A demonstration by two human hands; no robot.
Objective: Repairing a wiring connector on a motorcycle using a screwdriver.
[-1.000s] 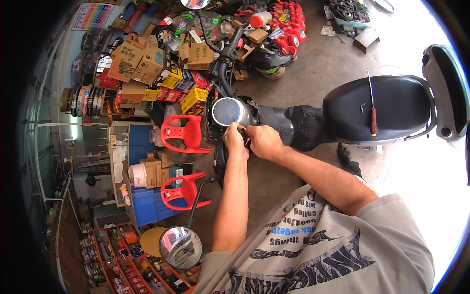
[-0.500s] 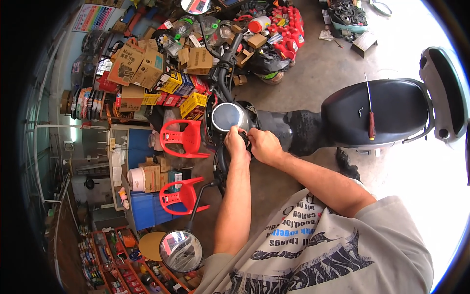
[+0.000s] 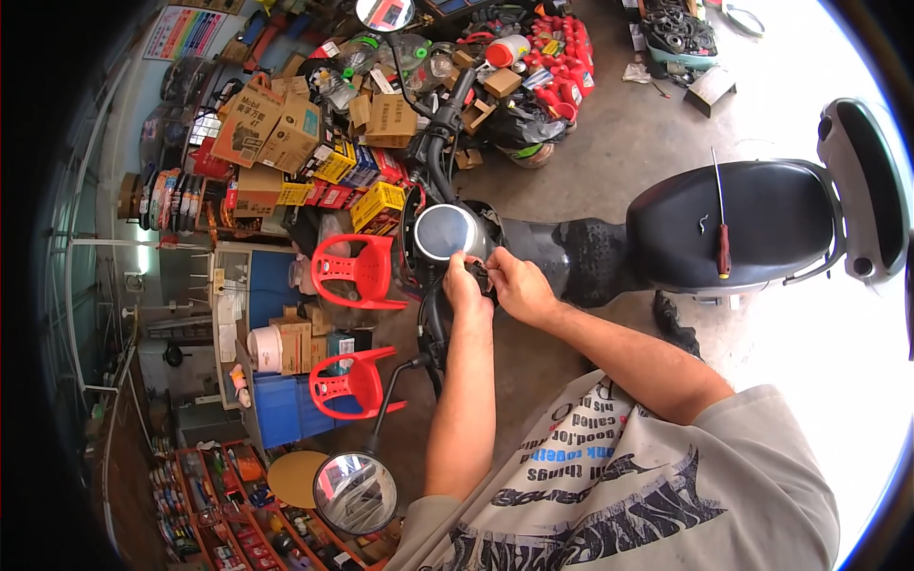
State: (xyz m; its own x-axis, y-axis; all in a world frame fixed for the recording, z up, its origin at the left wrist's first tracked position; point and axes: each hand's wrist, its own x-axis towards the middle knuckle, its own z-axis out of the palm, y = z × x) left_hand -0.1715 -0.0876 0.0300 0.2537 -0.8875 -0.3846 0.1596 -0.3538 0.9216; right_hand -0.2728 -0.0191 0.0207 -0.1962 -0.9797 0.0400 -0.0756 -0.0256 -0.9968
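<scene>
Both of my hands meet just below the round instrument gauge [image 3: 446, 232] of a scooter. My left hand [image 3: 466, 286] is closed, fingers pinched on a small dark part. Beside it, my right hand [image 3: 522, 288] is closed too, thumb and fingertips pressed to the same small dark part [image 3: 485, 280]. What that part is cannot be made out; the fingers cover most of it. To the right, a screwdriver [image 3: 723, 249] with a red handle lies across the black seat [image 3: 762, 219]. A small bent metal piece [image 3: 703, 224] rests on the seat near it.
The handlebar [image 3: 438, 152] and round mirrors [image 3: 354, 491] flank my arms. Two red plastic chairs [image 3: 354, 383] stand to the left. Cardboard boxes [image 3: 286, 133] and red bottles [image 3: 562, 67] are piled at the far side. A parts rack [image 3: 224, 504] fills the lower left.
The view has shifted slightly. My right hand's fingers have moved a little apart from my left hand, and more of the dark part shows between them.
</scene>
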